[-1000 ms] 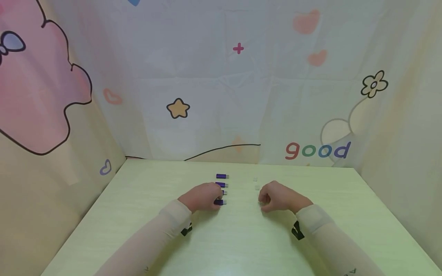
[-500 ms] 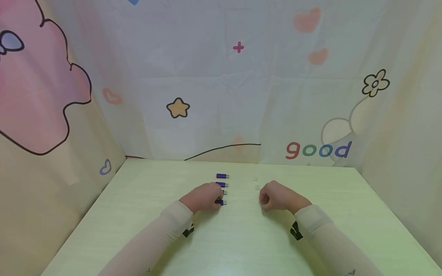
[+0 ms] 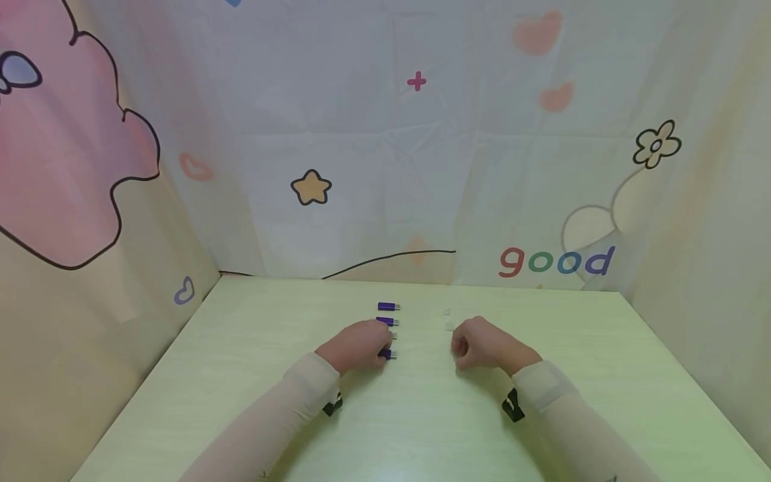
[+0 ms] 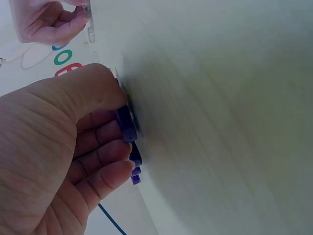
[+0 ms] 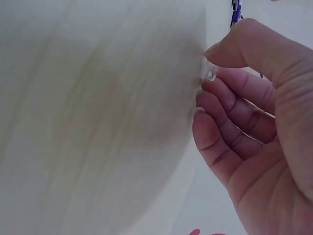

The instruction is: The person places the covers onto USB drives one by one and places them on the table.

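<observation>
My left hand (image 3: 358, 345) pinches the nearest purple USB flash drive (image 4: 125, 123) between thumb and fingers, low over the table. Its metal plug (image 3: 393, 355) points to the right. Farther back, other purple flash drives (image 3: 388, 306) lie in a column, partly covered by this hand. Across from it, my right hand (image 3: 490, 346) has thumb and forefinger closed on a small clear plastic cap (image 5: 209, 71) close to the tabletop; the head view hides this cap. Two more clear caps, one at the back (image 3: 446, 312) and one nearer (image 3: 449, 327), lie beyond the right hand.
The pale table (image 3: 409, 428) meets a patterned cloth backdrop (image 3: 361, 134) along its rear edge, with cloth at both sides too. A dark strap shows under the left wrist (image 3: 332, 404) and another under the right (image 3: 513, 406).
My left hand has shifted slightly to the right, with the nearest flash drive in its pinch. The right hand stays almost in place. Resting drives and caps keep their places.
</observation>
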`<move>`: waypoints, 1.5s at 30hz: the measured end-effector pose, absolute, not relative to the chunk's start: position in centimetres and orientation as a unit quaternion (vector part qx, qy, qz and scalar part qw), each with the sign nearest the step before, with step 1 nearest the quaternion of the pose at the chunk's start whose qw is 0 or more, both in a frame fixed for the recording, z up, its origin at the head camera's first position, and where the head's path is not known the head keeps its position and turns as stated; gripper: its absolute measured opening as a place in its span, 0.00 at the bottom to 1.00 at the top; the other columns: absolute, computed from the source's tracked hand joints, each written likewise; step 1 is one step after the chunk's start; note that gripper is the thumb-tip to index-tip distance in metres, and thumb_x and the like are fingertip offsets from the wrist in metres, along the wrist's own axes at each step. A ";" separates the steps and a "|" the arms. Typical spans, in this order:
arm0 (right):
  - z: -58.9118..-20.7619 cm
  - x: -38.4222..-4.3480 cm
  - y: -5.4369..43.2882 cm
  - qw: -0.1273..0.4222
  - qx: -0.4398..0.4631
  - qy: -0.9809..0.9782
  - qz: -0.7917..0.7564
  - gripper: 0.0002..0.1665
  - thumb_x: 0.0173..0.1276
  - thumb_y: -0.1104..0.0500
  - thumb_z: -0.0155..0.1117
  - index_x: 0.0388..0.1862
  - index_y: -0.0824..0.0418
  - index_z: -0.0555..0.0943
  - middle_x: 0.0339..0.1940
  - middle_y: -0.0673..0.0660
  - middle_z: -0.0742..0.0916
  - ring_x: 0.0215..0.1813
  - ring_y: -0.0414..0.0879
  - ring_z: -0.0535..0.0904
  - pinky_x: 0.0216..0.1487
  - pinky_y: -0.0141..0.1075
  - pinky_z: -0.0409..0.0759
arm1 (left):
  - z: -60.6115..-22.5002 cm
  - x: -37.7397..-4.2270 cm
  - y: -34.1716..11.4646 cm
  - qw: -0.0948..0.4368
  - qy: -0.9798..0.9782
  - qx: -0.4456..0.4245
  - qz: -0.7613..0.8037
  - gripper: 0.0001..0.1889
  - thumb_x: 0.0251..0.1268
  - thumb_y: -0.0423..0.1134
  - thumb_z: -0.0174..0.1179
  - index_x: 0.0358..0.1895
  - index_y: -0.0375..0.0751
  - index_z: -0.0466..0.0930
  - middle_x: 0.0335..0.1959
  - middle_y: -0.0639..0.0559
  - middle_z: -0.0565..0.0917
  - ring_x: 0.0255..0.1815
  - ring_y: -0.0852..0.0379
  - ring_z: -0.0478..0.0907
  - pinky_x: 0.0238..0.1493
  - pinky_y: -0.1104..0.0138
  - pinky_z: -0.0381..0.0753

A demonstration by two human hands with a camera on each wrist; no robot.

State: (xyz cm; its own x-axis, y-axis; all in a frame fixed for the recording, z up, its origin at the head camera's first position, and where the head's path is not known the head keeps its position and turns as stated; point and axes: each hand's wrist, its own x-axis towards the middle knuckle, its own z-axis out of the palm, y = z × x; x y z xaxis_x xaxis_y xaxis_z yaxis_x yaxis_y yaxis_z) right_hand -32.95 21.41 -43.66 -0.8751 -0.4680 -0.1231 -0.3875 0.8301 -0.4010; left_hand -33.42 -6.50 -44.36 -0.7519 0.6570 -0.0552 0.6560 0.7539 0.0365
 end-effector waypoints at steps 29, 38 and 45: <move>-43.4 -31.1 21.3 0.061 -0.307 0.913 -0.260 0.04 0.62 0.62 0.75 0.34 0.55 0.87 0.28 0.43 0.86 0.32 0.37 0.79 0.38 0.29 0.82 | -43.0 -31.4 -7.7 0.015 0.918 0.382 0.109 0.04 0.65 0.37 0.70 0.40 0.45 0.85 0.34 0.58 0.82 0.34 0.63 0.73 0.43 0.72 0.78; -43.8 -30.8 21.1 0.065 -0.298 0.890 -0.338 0.07 0.62 0.54 0.79 0.38 0.53 0.90 0.31 0.43 0.89 0.32 0.38 0.83 0.40 0.30 0.85 | -43.3 -31.2 -7.8 0.035 0.905 0.371 0.207 0.07 0.65 0.39 0.71 0.44 0.45 0.89 0.38 0.57 0.87 0.35 0.65 0.77 0.42 0.74 0.80; -43.5 -30.2 20.8 0.060 -0.288 0.868 -0.399 0.12 0.62 0.52 0.79 0.41 0.56 0.91 0.35 0.47 0.91 0.35 0.42 0.85 0.42 0.31 0.85 | -43.6 -30.9 -7.7 0.063 0.871 0.347 0.342 0.08 0.63 0.36 0.72 0.44 0.44 0.90 0.38 0.56 0.88 0.34 0.65 0.81 0.40 0.74 0.83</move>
